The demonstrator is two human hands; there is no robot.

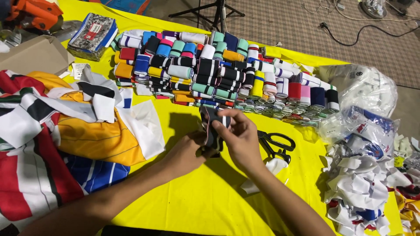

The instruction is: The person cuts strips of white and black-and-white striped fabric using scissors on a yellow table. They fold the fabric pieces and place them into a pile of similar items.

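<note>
I see both hands pinched on a dark ribbed band (213, 131) above the yellow cloth (210, 201): left hand (189, 150) under, right hand (239, 139) over. Bare cloth lies nearer me; striped rolls (218, 70) crowd behind, scissors (275, 144) just right.

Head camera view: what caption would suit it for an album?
Both hands hold a dark striped fabric strip above a yellow cloth.
</note>
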